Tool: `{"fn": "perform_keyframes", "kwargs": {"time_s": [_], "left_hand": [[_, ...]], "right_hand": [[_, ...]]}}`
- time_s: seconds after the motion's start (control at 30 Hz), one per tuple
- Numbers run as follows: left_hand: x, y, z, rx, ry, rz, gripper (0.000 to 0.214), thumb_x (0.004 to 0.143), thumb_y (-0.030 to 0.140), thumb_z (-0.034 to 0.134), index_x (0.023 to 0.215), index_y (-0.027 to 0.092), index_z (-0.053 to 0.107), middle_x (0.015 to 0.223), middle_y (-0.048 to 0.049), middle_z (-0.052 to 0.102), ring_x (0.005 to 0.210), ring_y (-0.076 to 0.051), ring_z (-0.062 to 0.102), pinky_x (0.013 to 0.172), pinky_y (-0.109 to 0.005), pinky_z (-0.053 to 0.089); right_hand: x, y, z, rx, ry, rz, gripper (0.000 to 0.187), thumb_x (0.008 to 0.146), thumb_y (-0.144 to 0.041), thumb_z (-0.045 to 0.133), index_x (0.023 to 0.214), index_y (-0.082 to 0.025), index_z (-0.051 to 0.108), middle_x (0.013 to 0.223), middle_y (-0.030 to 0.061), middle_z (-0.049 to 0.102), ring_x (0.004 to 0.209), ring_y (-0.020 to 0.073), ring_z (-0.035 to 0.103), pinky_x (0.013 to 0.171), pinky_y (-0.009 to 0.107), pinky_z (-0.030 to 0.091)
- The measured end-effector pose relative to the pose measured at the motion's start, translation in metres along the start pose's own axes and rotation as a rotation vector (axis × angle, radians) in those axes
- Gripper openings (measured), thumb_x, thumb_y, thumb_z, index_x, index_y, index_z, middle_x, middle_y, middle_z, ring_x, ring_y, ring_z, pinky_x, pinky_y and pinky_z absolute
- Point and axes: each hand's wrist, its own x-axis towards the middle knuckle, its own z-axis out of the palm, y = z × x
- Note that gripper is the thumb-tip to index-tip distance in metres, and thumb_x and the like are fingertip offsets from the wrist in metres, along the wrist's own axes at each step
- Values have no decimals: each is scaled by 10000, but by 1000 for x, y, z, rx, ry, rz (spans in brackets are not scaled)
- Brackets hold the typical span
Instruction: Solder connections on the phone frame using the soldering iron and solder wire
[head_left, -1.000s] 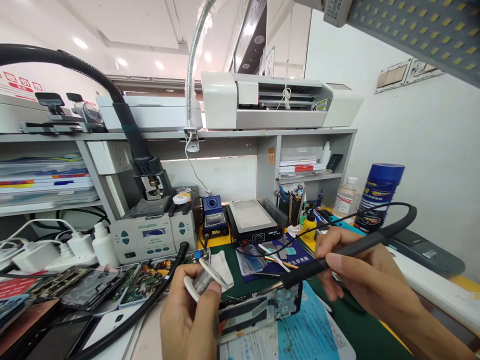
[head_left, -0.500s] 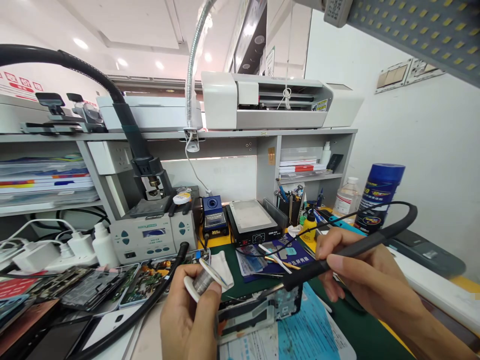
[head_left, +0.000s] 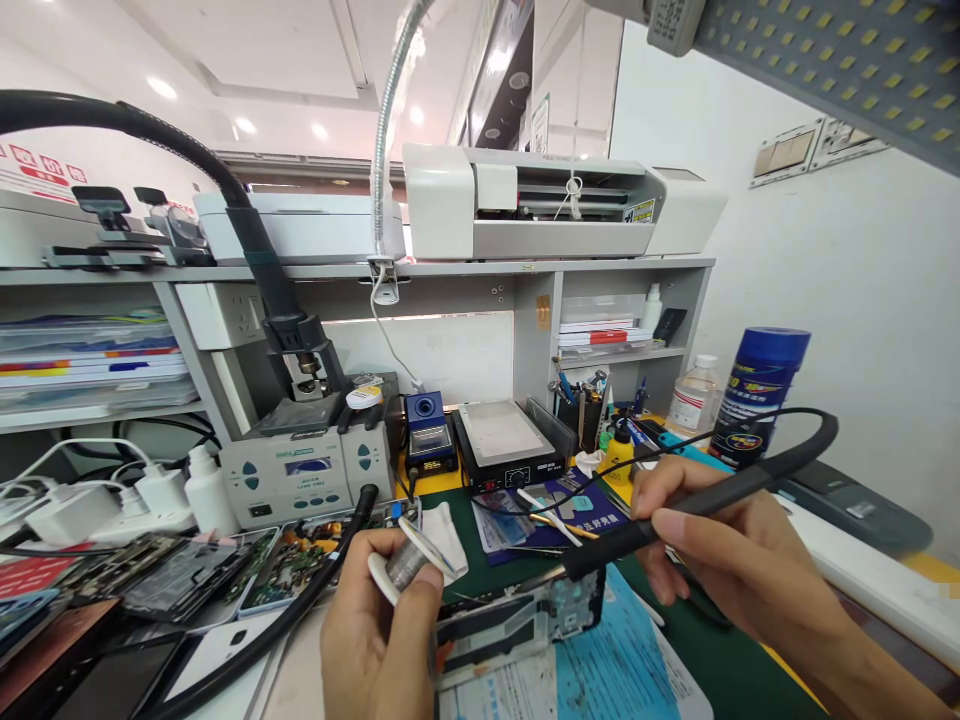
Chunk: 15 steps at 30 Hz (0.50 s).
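My left hand (head_left: 379,630) is closed around a small spool of solder wire (head_left: 409,565), held just left of an opened phone frame (head_left: 517,620) that lies on the bench. My right hand (head_left: 720,560) grips a black soldering iron (head_left: 697,500) like a pen. Its metal tip points left and down, touching or nearly touching the upper edge of the phone frame. The iron's black cable loops up and back behind my right hand.
A grey rework station (head_left: 300,470), a small blue soldering station (head_left: 427,435) and a black hot plate (head_left: 506,440) stand behind. Circuit boards and phone parts (head_left: 187,580) lie at the left. A blue can (head_left: 757,395), a bottle (head_left: 690,395) and a tool holder (head_left: 581,405) stand at the right.
Almost nothing differs; the soldering iron and my right hand have shifted very slightly while the left hand keeps the spool still.
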Motion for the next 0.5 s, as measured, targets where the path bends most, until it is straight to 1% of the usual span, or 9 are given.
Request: {"fn": "perform_keyframes", "kwargs": {"time_s": [0.1,0.3,0.5], "left_hand": [[0,-1,0,-8,-6,2,317,679,521,681,819,259,571,618,35,508,577,-153,410,431,-218,415],[2,-1,0,2,-3,12,327,673,529,681,811,254,570,615,35,514,573,-151,417,431,-216,417],[2,-1,-1,14,-5,21,339,670,534,681,820,248,574,623,29,519,579,-153,424,433,-217,414]], "right_hand": [[-1,-1,0,-4,-10,4,186,877,-361,768,844,-185,720,576,12,644,467,149,605,453,236,446],[-2,0,-1,2,13,1,195,866,-367,782,841,-187,712,576,9,643,457,150,602,446,239,441],[-1,-1,0,-1,-5,8,197,866,-368,787,849,-184,719,582,8,650,468,144,616,455,227,459]]}}
